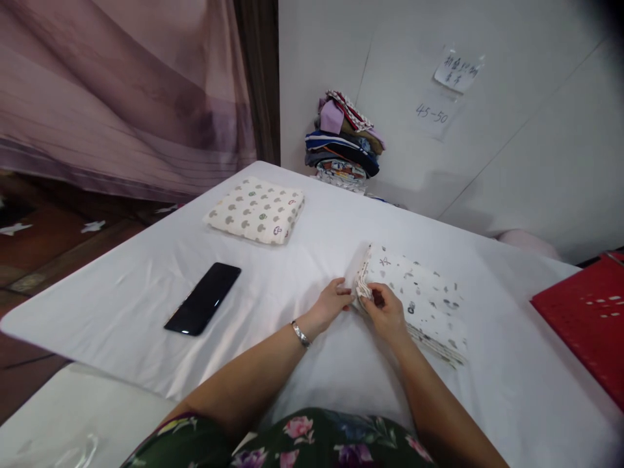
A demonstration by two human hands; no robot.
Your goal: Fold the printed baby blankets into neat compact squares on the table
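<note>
A folded white cloth with small grey prints [419,292] lies on the white table [302,260] right of centre. My left hand [331,300], with a silver bracelet on its wrist, pinches the cloth's near left corner. My right hand [385,311] grips the same layered edge from the other side, fingers curled over it. Both hands are closed on the cloth.
A second folded cloth with mushroom prints [256,209] lies at the far left. A black phone [203,298] rests face up nearer me. A stack of folded fabrics [344,143] stands against the wall. A red crate [587,318] sits at the right edge.
</note>
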